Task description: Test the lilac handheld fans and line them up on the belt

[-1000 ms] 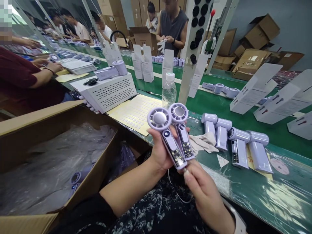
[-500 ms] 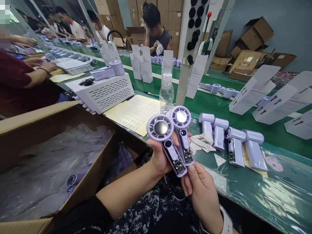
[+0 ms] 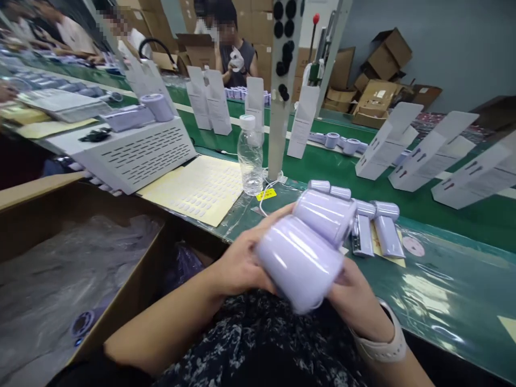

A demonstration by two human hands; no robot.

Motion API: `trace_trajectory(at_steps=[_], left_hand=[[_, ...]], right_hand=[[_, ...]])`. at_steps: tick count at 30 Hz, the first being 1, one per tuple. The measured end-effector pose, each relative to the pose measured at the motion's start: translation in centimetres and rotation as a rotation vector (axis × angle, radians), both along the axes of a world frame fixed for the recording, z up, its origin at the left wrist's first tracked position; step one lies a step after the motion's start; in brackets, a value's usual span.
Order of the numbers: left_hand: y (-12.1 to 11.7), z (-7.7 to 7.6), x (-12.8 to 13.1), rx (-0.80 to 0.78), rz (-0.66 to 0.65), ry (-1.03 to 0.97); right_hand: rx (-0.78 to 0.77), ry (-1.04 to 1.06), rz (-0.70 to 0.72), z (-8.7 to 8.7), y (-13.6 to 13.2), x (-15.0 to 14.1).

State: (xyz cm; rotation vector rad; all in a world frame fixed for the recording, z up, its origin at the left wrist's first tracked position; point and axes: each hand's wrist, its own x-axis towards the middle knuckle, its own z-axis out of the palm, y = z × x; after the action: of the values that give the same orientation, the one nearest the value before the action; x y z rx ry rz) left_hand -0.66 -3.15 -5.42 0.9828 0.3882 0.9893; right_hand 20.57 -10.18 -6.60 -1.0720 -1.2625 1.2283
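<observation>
Two lavender handheld fans are up close in front of me, the nearer fan (image 3: 300, 260) and the farther fan (image 3: 324, 215). Their round heads face me side-on, somewhat blurred, and the handles are hidden behind them. My left hand (image 3: 245, 260) is closed around the fans from the left. My right hand (image 3: 352, 293), with a white watch on the wrist, is at their right side; its fingertips are hidden behind the fan heads. Beyond them, several more lavender fans (image 3: 389, 234) lie on the green bench.
An open cardboard box (image 3: 133, 301) with plastic wrap and a fan stands at my left. A sticker sheet (image 3: 201, 185), a water bottle (image 3: 250, 161) and a slotted white case (image 3: 149, 153) are on the bench. White cartons (image 3: 433, 156) stand along the green belt; a person sits across it.
The two fans have been turned and raised toward me, so their head sides show instead of the front faces and circuit boards. My view has shifted to the right.
</observation>
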Motion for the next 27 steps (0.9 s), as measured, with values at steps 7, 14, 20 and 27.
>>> trace_trajectory(at_steps=[7, 14, 20, 27], left_hand=[[3.3, -0.9, -1.8, -0.131, 0.178, 0.082], [-0.3, -0.6, 1.0, -0.056, -0.039, -0.029], [-0.6, -0.5, 2.0, 0.084, -0.162, 0.011], [-0.8, -1.1, 2.5, 0.053, -0.205, 0.034]], right_hand=[[-0.029, 0.108, -0.231, -0.4, 0.5, 1.6], [0.002, 0.342, -0.088, 0.0, -0.7, 1.0], [-0.058, 0.310, -0.099, 0.5, -1.5, 0.3], [-0.164, 0.404, -0.064, -0.2, -0.8, -0.6]])
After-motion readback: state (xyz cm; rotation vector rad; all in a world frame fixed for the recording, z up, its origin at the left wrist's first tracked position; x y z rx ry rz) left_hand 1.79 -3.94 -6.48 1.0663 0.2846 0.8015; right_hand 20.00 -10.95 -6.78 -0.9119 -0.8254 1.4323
